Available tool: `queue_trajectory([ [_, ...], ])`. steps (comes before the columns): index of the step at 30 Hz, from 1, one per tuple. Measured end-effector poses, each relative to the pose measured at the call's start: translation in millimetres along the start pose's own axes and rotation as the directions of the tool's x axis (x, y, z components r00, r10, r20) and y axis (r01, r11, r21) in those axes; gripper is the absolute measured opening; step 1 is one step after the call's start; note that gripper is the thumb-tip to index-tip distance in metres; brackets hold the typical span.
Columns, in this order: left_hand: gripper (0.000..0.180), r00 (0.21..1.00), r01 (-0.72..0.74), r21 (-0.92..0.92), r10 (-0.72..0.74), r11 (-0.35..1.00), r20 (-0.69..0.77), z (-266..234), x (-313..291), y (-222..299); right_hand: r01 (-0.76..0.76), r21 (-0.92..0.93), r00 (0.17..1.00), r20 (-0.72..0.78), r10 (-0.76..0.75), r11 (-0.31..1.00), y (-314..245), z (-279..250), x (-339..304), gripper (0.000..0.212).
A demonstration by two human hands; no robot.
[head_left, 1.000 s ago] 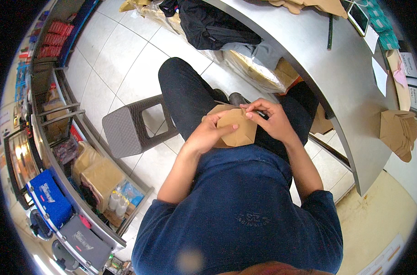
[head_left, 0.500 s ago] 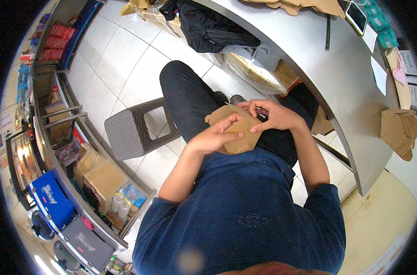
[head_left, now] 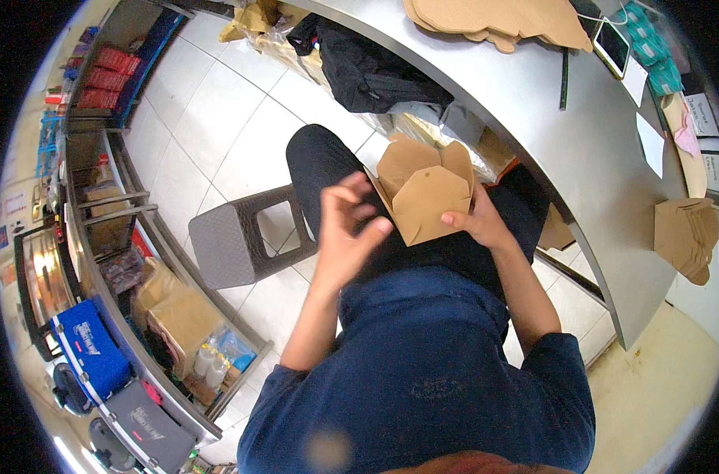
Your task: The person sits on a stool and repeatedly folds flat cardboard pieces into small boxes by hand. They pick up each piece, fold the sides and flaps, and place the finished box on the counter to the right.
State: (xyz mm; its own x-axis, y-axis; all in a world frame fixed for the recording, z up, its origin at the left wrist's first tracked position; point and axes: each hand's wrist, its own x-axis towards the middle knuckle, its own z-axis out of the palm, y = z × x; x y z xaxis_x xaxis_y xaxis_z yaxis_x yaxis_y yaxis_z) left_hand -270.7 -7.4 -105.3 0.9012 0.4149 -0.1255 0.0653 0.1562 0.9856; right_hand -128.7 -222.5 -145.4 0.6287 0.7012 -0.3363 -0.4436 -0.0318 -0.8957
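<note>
A brown cardboard food box (head_left: pixel 431 204), its flaps standing up and spread at the top, is held above my lap. My right hand (head_left: pixel 483 219) grips its right side, the thumb on the near face and the other fingers mostly hidden behind it. Just left of the box, my left hand (head_left: pixel 350 225) is apart from it, fingers bent and slightly blurred, thumb held away from them, with nothing in the grasp.
A metal table (head_left: pixel 533 118) curves along the right, bearing flat cardboard blanks (head_left: pixel 497 20), a phone (head_left: pixel 613 47) and another cardboard stack (head_left: pixel 685 237). A grey stool (head_left: pixel 233 237) stands at my left. Shelves (head_left: pixel 138 209) line the far left; a black cloth (head_left: pixel 367 67) lies under the table edge.
The box has been lifted and turned, so its upright flaps now show. My left hand has come off it and moved left; the right hand keeps hold on its right side.
</note>
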Motion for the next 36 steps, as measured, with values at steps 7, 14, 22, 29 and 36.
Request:
queue_trajectory([
  [7, 0.091, 0.964, 0.154, 0.002, -0.150, 0.988, 0.221, 15.5, -13.9, 1.7, 0.224, 0.089, 0.974, -0.054, -0.220, 0.971, 7.9, 29.4, -1.8, 0.074],
  [14, 0.092, 0.966, -0.251, 0.287, 0.218, 0.925, 0.143, 2.3, -6.5, -9.9, 0.340, -0.296, 0.931, -0.026, -0.363, 0.892, -2.8, 29.2, -17.3, 0.094],
  [22, 0.036, 0.516, -0.855, 0.395, 0.630, 0.336, 0.581, 60.4, 30.0, 62.7, 0.430, -0.824, 0.645, -0.005, -0.764, 0.369, -123.3, 4.6, -124.9, 0.064],
  [29, 0.040, 0.041, -0.969, -0.131, 0.652, 0.212, 0.757, 157.3, 40.7, 66.0, 0.212, -0.223, 0.737, -0.604, -0.305, 0.952, -145.4, 10.8, -201.7, 0.048],
  [36, 0.042, 0.293, -0.891, 0.011, 0.556, 0.454, 0.778, 180.3, 36.3, 72.9, -0.454, -0.848, 0.038, -0.324, -0.945, 0.273, -250.4, -68.9, -289.0, 0.029],
])
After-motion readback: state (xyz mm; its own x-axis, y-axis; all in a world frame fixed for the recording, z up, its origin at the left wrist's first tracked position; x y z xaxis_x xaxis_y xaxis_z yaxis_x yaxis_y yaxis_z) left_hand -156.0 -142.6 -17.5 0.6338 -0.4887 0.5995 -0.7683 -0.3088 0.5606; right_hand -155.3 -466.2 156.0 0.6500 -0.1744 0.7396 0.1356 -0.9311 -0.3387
